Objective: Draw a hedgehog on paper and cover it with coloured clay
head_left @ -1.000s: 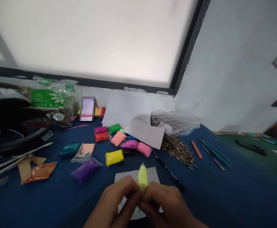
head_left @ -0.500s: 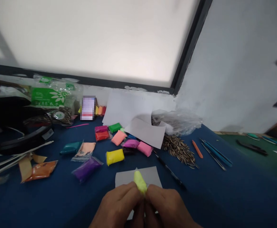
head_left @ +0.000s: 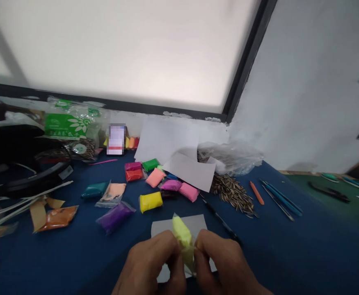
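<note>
A clear packet of pale yellow modelling clay [head_left: 183, 232] is held upright between my two hands, over a sheet of white paper [head_left: 162, 227] on the blue tabletop. My left hand [head_left: 153, 258] pinches the packet's left side between thumb and forefinger. On the opposite edge, my right hand [head_left: 220, 258] grips the wrapper the same way. The lower part of the wrapper shows between the thumbs. Beyond the hands lie a bright yellow clay packet [head_left: 151, 202], a purple clay packet [head_left: 116, 217] and a black pen [head_left: 220, 221].
Further back are a pink clay packet [head_left: 188, 191], white papers [head_left: 167, 139] and a heap of striped seeds [head_left: 233, 194]. On the right lie an orange stick [head_left: 256, 192] and blue tweezers [head_left: 284, 198]. White cables [head_left: 25, 200] and a green seed bag [head_left: 67, 125] occupy the left.
My hands have moved slightly apart, with the fingers spread lower along the packet. More of the pale yellow packet and its wrapper now shows between them. The camera view has shifted slightly.
</note>
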Demonstrator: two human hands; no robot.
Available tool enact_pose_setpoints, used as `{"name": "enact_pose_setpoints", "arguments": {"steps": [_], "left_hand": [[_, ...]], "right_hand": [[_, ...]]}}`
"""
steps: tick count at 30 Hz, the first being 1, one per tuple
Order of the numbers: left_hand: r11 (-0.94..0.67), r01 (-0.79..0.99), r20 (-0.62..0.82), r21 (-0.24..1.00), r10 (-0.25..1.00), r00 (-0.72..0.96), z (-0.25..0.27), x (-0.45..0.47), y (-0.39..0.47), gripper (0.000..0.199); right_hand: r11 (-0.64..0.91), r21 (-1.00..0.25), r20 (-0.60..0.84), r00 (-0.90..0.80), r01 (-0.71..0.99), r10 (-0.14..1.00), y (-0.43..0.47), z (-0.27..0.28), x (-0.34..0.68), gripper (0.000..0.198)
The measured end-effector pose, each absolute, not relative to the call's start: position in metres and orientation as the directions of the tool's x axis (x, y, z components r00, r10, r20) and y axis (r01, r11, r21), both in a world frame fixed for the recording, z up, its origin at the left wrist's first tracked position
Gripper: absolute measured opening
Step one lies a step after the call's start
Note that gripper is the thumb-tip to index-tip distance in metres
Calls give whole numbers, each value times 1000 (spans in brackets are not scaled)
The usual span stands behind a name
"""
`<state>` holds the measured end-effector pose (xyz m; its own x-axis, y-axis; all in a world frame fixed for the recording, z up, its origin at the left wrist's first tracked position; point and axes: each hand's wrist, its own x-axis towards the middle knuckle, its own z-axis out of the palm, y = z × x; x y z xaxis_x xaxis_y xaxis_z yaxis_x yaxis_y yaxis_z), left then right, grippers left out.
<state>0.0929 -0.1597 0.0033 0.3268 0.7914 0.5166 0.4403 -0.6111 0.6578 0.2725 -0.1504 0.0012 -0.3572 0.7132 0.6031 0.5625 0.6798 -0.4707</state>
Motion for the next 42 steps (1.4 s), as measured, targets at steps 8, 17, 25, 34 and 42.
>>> {"name": "enact_pose_setpoints", "arguments": {"steps": [8,17,25,34,42], "left_hand": [[-734,476,636,484,669,385,-2,87,-156,26],[-769,576,651,278,591,475,-10,82,-149,44],[-722,421,530,549,690,493,-14,75,-140,41],[-701,394,550,594,712,437,-21,76,-139,44],[-693,348,550,632,717,428,-20,78,-140,45]], "right_hand": [[609,-514,426,-437,604,792,-147,17,277,21],[504,-660,313,-406,558,859,-149,21,279,24],[453,-772,321,-342,445,883,-146,21,278,12],[598,-686,474,-368,414,799,-139,12,288,27],[585,-717,438,-408,379,801,-139,12,290,26]]}}
